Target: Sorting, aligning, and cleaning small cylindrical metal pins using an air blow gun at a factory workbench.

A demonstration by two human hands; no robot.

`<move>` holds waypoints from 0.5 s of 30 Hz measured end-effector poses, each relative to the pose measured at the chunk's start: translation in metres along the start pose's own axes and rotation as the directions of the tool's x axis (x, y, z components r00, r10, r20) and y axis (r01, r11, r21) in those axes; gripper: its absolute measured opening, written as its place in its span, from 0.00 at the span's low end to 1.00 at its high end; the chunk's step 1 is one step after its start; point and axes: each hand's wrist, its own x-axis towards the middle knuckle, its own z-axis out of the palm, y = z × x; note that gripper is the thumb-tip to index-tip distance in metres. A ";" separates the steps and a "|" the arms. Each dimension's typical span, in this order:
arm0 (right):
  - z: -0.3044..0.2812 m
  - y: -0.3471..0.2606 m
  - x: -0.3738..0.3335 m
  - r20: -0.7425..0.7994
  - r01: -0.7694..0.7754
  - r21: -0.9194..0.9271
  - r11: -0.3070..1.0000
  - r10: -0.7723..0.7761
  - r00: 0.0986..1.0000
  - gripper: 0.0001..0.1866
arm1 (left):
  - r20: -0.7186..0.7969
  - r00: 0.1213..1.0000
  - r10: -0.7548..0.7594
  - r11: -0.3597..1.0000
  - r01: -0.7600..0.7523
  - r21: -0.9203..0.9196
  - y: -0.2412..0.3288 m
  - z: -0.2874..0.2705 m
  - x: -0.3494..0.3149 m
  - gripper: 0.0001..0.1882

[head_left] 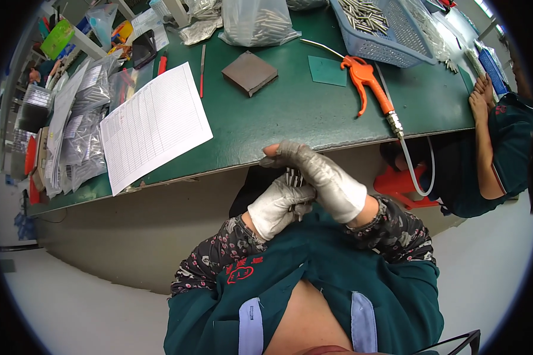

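Observation:
My left hand [275, 208], in a whitish work glove, is closed around a small bundle of shiny metal pins [292, 177] in front of my chest, just off the table's near edge. My right hand [326, 177], gloved with bare fingertips, arches over the bundle. Its fingers are bent and close together, pointing left; whatever lies between them is hidden. On the table beyond sit a brown square block [250, 73] and an orange air blow gun [365, 83] with a clear hose.
A blue basket [391, 53] of metal pins and a clear bag [257, 23] of pins stand at the back. A printed sheet [154, 127] overhangs the table edge at left, beside bagged parts [86, 130]. Another person [491, 136] sits at right near a red stool [397, 184].

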 end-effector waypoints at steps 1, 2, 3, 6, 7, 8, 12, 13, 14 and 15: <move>-0.001 0.002 -0.001 -0.009 0.004 0.166 0.986 -0.002 1.000 0.32 | 0.004 1.000 -0.005 1.000 0.005 0.002 0.006 0.004 0.000 0.09; -0.003 -0.003 0.001 0.019 -0.008 0.293 0.956 0.003 1.000 0.32 | -0.029 0.999 -0.045 0.991 0.049 0.126 0.014 0.013 -0.001 0.10; -0.002 -0.006 0.000 -0.051 0.112 0.283 0.953 -0.102 0.994 0.34 | -0.067 0.995 -0.081 0.964 0.095 0.247 0.021 0.019 -0.003 0.10; -0.010 -0.026 -0.001 0.040 0.395 -0.516 0.761 -0.439 0.898 0.36 | -0.146 0.987 0.062 0.996 -0.051 0.074 0.021 0.029 -0.009 0.14; -0.009 -0.032 -0.002 0.172 0.444 -0.796 0.410 -0.550 0.817 0.40 | -0.222 0.962 0.158 0.987 -0.159 0.013 0.020 0.035 -0.012 0.16; -0.003 -0.032 -0.006 0.270 0.472 -0.822 0.317 -0.514 0.814 0.44 | -0.011 0.995 0.104 0.986 -0.105 -0.126 0.028 0.025 -0.015 0.21; 0.008 -0.014 -0.003 0.336 0.447 -0.887 0.119 -0.499 0.799 0.40 | -0.102 0.987 0.126 0.956 -0.148 -0.253 0.028 0.027 -0.017 0.22; 0.005 -0.012 -0.001 0.316 0.460 -0.864 0.204 -0.491 0.812 0.39 | -0.049 0.981 0.187 0.971 -0.192 -0.143 0.028 0.025 -0.017 0.22; 0.002 -0.012 0.001 0.298 0.470 -0.835 0.287 -0.481 0.824 0.38 | 0.012 0.971 0.240 0.970 -0.239 -0.034 0.028 0.022 -0.017 0.21; 0.001 -0.014 0.002 0.301 0.475 -0.837 0.273 -0.495 0.815 0.38 | 0.026 0.969 0.244 0.970 -0.244 -0.020 0.029 0.020 -0.017 0.21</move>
